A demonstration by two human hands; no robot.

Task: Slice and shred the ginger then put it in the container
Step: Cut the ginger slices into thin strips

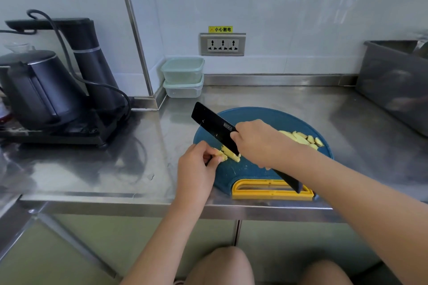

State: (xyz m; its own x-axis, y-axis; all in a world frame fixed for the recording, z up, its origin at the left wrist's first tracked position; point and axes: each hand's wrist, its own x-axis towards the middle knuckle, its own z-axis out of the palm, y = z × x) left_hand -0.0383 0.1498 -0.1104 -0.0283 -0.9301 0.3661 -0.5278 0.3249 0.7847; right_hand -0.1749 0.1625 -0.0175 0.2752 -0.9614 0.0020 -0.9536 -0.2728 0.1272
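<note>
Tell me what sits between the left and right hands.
Head view: a ginger piece, pinched by the left hand, with the knife in the right hand set against it, on the board.

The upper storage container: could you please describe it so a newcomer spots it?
Look down-left of the wall socket panel, where the counter meets the corner. Two tubs are stacked there; the upper container has green-tinted walls, the lower tub clear ones.

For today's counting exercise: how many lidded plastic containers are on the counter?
2: the upper clear, green-lidded plastic container sits stacked on the lower one, in the steel counter's back corner. None seems hidden.
</note>
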